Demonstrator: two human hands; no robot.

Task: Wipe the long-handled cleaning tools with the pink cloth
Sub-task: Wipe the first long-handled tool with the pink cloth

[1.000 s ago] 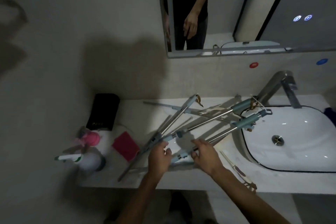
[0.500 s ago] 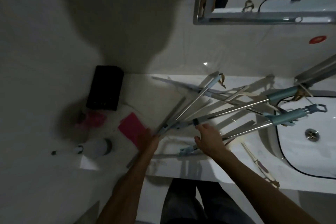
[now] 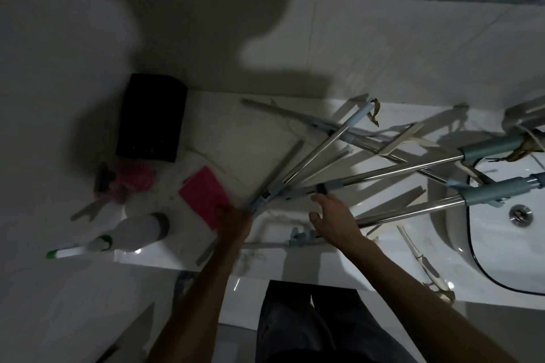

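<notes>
At the far left of the white marble-look counter [image 3: 274,138], left of the white oval sink [image 3: 501,233], a white spray bottle with a green-tipped nozzle [image 3: 129,236] lies on its side, and a black rectangular box [image 3: 152,118] stands behind it against the wall. Next comes the flat pink square cloth [image 3: 205,197], well to the left of the sink. The left hand [image 3: 236,219] reaches to the cloth's right edge and overlaps it (motion blur hides the fingers, so whether they grasp the cloth cannot be told). Further toward the sink, the long chrome-and-pale-blue cleaning tool poles [image 3: 368,177] fan out from beside the left hand, their blue handles lying over the sink's rim. The right hand [image 3: 333,218] lies among the poles with fingers spread and relaxed, gripping nothing.
</notes>
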